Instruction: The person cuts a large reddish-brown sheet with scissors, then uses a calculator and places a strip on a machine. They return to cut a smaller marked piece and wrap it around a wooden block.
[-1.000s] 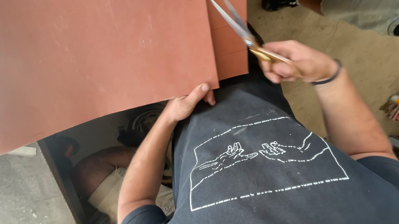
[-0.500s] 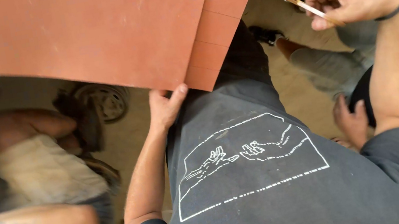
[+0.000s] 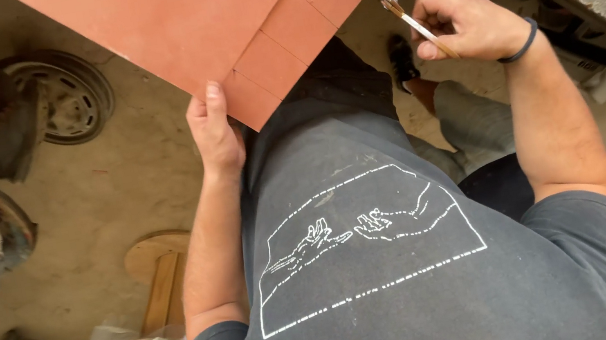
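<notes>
Head view, looking down over the person's dark grey T-shirt (image 3: 389,279): a large terracotta-red sheet (image 3: 209,12) of stiff, leather-like material is held out in front of the body, filling the upper middle of the frame, with its lower corner pointing down toward the person's lap. The left hand (image 3: 216,131) grips that sheet just beside the lower corner: the thumb lies flat on the upper face near the edge, and the fingers are curled underneath, hidden from sight, so the sheet is pinched between them. The left forearm runs straight up from the elbow, wrist nearly straight. Straight cut lines run across the sheet from near the thumb toward its right edge, marking off narrow strips. The right hand (image 3: 464,24) is clenched around the handles of a pair of scissors (image 3: 388,1), whose thin blades angle up and left and meet the right edge of the sheet; whether the blades stand apart or together cannot be told. The right wrist, wearing a dark band (image 3: 521,48), is bent, with the forearm rising steeply. A metal wheel rim (image 3: 69,91) lies on the dusty floor at left.
</notes>
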